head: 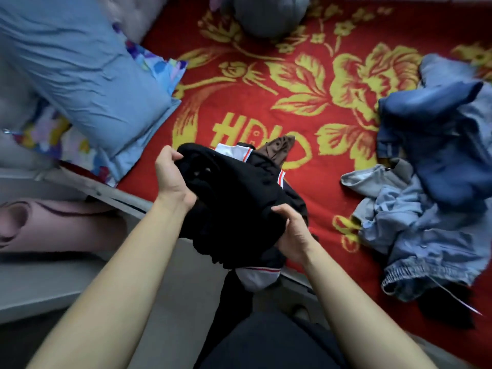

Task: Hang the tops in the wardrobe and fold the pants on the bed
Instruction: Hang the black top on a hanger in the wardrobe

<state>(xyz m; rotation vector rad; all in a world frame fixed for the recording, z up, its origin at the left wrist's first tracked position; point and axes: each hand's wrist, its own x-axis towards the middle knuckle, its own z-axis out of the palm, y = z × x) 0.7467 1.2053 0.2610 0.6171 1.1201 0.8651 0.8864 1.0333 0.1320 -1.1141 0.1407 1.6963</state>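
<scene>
I hold a bunched black garment (pixel 234 203) with white and orange-striped trim above the near edge of the bed (pixel 266 107). My left hand (pixel 173 177) grips its upper left part, fingers curled into the cloth. My right hand (pixel 292 230) grips its lower right part. A white cuff with an orange stripe (pixel 255 278) hangs below the bundle. A brown patterned piece of cloth (pixel 282 150) shows just behind it. A heap of blue denim and light blue clothes (pixel 431 187) lies on the bed at the right.
The bed has a red blanket with yellow flowers. A light blue pillow (pixel 87 75) lies at the left over a floral one (pixel 53 134). A grey bundle (pixel 269 14) sits at the far edge. A white bed frame (pixel 111 195) and grey floor (pixel 53 288) are at the lower left.
</scene>
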